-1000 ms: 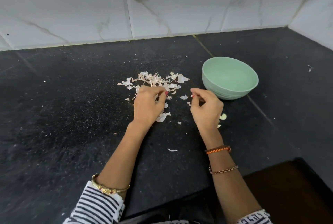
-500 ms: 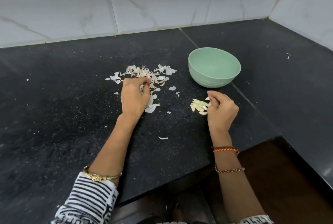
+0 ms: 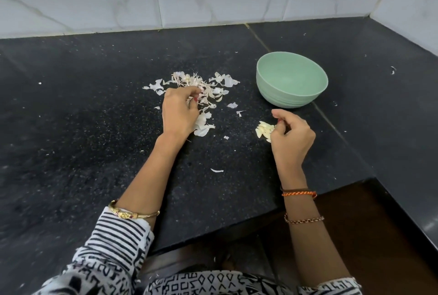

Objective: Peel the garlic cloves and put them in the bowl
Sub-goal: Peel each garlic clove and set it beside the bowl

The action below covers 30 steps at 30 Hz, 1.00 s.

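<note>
While as before, both hands (image 3: pixel 292 137) low.

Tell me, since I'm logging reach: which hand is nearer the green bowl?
Right. The right hand sits just in front of the green bowl, beside the peeled cloves; the left hand is farther left, in the skins.
</note>
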{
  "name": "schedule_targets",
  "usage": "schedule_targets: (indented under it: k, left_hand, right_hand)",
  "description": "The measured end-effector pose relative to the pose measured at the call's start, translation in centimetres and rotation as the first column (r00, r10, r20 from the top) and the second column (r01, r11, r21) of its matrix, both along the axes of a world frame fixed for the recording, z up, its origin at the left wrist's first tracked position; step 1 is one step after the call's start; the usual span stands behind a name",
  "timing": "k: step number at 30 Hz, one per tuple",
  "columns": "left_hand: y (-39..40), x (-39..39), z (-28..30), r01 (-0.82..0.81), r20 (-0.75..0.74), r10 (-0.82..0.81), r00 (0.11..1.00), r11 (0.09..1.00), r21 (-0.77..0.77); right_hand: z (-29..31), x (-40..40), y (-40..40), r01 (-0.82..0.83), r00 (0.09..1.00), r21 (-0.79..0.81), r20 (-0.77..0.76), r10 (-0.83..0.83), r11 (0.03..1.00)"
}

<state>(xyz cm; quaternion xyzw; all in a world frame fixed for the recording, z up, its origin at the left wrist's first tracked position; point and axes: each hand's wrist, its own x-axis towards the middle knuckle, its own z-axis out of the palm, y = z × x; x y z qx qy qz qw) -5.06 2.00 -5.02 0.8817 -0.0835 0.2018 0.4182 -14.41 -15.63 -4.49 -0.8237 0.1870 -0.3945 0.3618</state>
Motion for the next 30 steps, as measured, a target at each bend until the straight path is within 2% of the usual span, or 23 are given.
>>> schedule_targets:
  k: [3,6,12,17,23,26,30]
  left_hand:
    - [0.1,0.0,0.1,0.015,0.033,-0.013,0.999,0.998,-0.055]
    - [0.2,-0.1,0.4,0.005,0.061,0.000,0.998,0.996,-0.086]
    - [1.3,0.4,0.7,-0.126,0.069,0.136,0.988,0.984,-0.129]
    - [3.0,1.5,0.7,-0.239,0.038,0.247,0.968,0.960,-0.145]
    - [4.0,2.7,0.0,-0.223,-0.059,0.217,0.974,0.967,-0.120]
    - [3.4,3.2,-0.2,-0.195,-0.073,0.190,0.979,0.979,-0.064]
    - [3.2,4.8,-0.1,-0.190,-0.129,0.191,0.973,0.981,0.027]
  right_hand:
    - [0.2,0.5,1.0,-0.102,0.993,-0.085,0.058,0.107,0.991]
    - [0.5,1.6,2.3,-0.242,0.965,-0.213,0.044,0.257,0.947]
    - [1.9,6.1,3.5,-0.433,0.870,-0.070,-0.292,0.397,0.899]
    - [2.3,10.2,5.0,-0.505,0.798,-0.012,-0.387,0.461,0.863]
    - [0.9,13.7,6.9,-0.527,0.690,-0.028,-0.599,0.408,0.849]
    - [0.6,14.5,7.9,-0.571,0.695,-0.077,-0.576,0.431,0.818]
    - [0.6,15.8,8.6,-0.590,0.717,-0.059,-0.497,0.488,0.806]
